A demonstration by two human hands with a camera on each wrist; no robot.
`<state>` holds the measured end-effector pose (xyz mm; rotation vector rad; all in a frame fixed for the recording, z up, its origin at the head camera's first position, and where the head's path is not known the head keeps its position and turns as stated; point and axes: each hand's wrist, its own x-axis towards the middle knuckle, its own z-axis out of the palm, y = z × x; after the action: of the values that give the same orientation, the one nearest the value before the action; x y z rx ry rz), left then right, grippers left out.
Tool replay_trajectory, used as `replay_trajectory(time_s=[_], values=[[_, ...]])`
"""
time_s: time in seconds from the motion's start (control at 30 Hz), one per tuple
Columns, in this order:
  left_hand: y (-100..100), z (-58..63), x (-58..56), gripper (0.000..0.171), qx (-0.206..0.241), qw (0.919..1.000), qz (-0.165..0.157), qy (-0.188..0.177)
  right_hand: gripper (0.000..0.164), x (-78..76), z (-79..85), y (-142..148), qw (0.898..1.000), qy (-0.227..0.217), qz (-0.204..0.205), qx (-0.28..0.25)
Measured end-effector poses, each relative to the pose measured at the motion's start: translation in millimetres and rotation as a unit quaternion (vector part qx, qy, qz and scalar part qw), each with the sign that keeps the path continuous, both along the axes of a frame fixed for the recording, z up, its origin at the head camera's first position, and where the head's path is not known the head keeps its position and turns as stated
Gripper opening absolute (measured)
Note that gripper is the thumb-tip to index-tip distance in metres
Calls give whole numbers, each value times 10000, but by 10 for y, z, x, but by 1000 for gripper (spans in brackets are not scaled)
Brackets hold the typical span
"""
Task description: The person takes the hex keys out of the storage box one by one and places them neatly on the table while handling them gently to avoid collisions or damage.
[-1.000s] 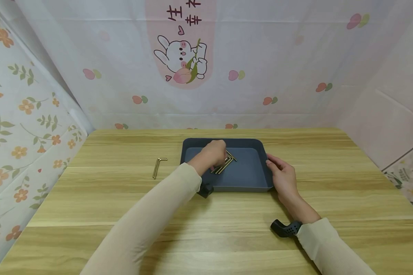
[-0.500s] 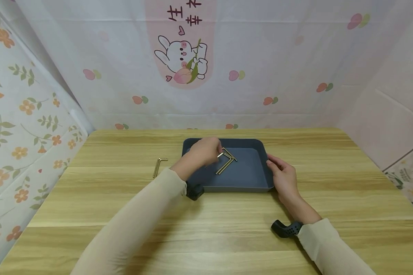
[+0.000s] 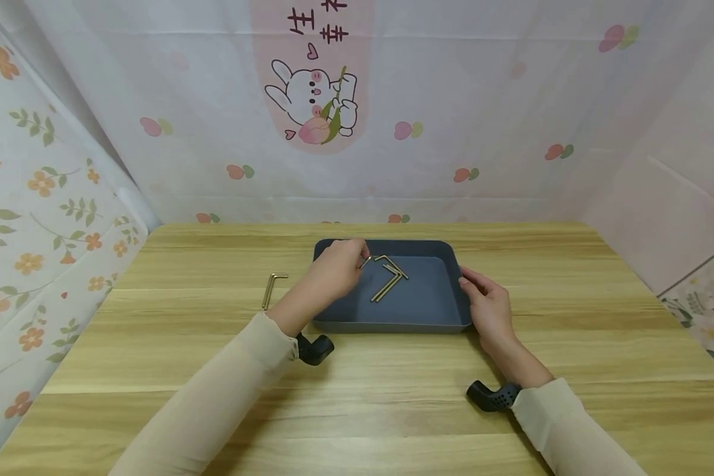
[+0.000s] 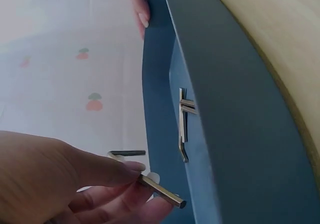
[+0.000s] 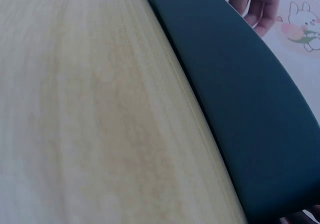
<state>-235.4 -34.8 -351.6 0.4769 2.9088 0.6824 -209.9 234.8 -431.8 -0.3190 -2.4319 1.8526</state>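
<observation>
My left hand (image 3: 340,268) pinches a brass-coloured L-shaped hex key (image 4: 161,190) between thumb and fingers, over the left part of a dark blue-grey tray (image 3: 425,301). In the left wrist view, one end of that key juts out past the fingertips and the other rises beside the thumb. Several more hex keys (image 3: 387,289) lie crossed on the tray floor, to the right of this hand. My right hand (image 3: 492,311) grips the tray's right wall, its thumb at the rim; its fingers are mostly out of sight in the right wrist view.
On the wooden table (image 3: 393,396), left of the tray, hex keys (image 3: 270,291) lie side by side. A patterned white cloth (image 3: 428,86) hangs behind the table, and another flowered one is at the left. Each wrist carries a black camera mount (image 3: 315,349).
My left hand has moved left and slightly up from the pile, taking a hex key with it. The keys in the tray now show more fully. My right hand and the tray have stayed put.
</observation>
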Motion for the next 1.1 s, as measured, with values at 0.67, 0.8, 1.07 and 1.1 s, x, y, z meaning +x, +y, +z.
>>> replay_trajectory(time_s=[0.67, 0.8, 1.07, 1.1], values=[[-332, -4, 161, 37, 1023, 9940, 333, 183, 44, -22, -1, -26, 10000, -17, -11, -11], [-401, -26, 204, 33, 1263, 9903, 569, 136, 44, -14, 2, -29, 10000, -44, -38, -39], [-510, -68, 247, 28, 1481, 9838, 909, 438, 44, 5, 7, -24, 10000, -66, -44, 12], [-525, -68, 244, 28, 1513, 9830, 931, 462, 44, 6, 8, -22, 10000, -64, -50, 25]])
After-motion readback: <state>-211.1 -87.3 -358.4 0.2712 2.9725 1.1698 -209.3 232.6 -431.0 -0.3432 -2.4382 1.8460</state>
